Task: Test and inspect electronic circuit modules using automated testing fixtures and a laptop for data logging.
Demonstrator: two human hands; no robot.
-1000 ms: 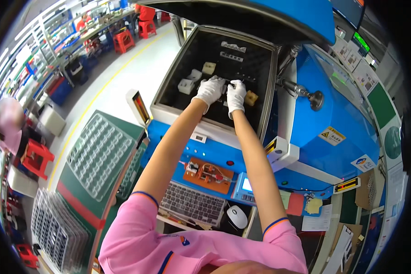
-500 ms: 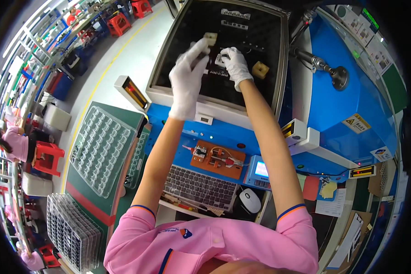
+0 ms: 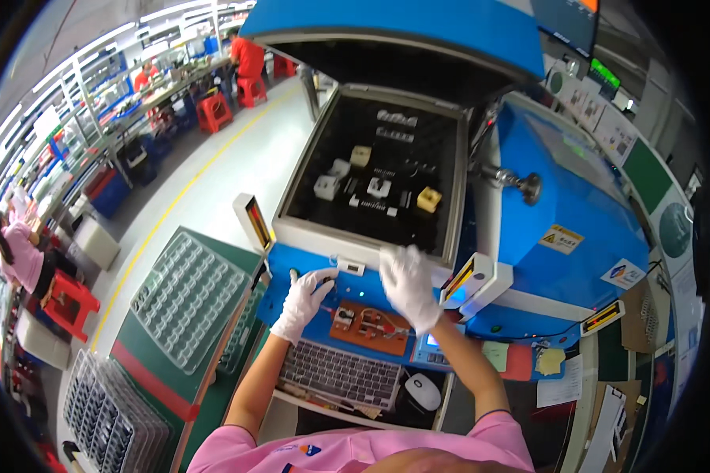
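Black bed: squarish white block; left hand over blue panel.

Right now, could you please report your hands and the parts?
Left hand by blue panel. Right hand near black bed. Central white part on bed. Lid raised.

A white mouse lies at the shelf's right edge, beside a keyboard. A red stool stands past the floor's yellow line.

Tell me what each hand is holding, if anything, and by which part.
Nothing visible is held: the left hand is open by the blue front panel; the right hand is blurred but shows no object.
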